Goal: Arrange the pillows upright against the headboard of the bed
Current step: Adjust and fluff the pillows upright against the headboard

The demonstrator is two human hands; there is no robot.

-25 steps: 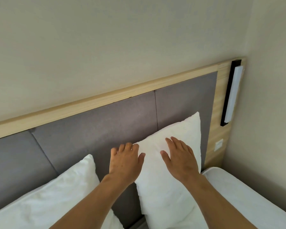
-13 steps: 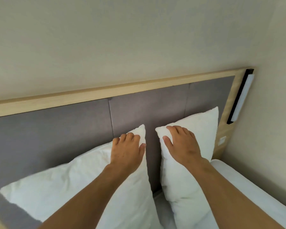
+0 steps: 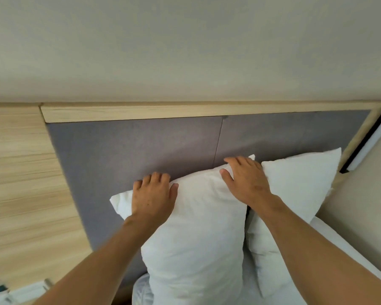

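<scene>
Right hand (image 3: 246, 183) shifted over — two pillows (image 3: 196, 227)

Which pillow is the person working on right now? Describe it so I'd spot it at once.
Start at the grey padded headboard with its wooden top rail. Two white pillows stand upright against it. The one being handled is the left pillow, with the left hand and the right hand on its top edge; the right pillow by the wall lamp is untouched.
</scene>
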